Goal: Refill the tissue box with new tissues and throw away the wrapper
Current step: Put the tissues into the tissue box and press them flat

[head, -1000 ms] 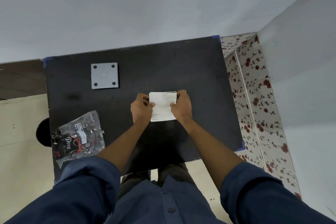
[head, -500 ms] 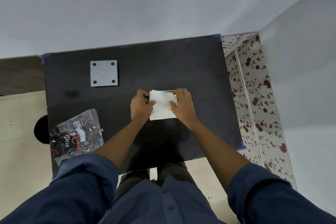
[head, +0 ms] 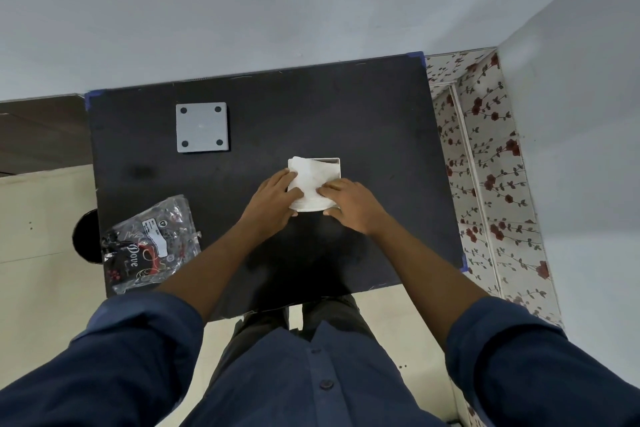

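1. Position: white folded tissue stack (head: 311,184) gripped at both sides by left hand (head: 277,198) and right hand (head: 349,204), fingers curled on it, skewed over small white square box (head: 333,160) at middle of black tabletop (head: 346,114).
2. Could have buckled or torn against box rim if forced down crooked.
3. Could have tipped light box under uneven pressure.
4. Crumpled clear printed plastic wrapper (head: 149,243), perched at tabletop's left edge: could have slid off.

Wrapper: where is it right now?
Head view: the wrapper lies at the table's near-left corner, left of the left hand on the tissues, nearer than the grey plate.
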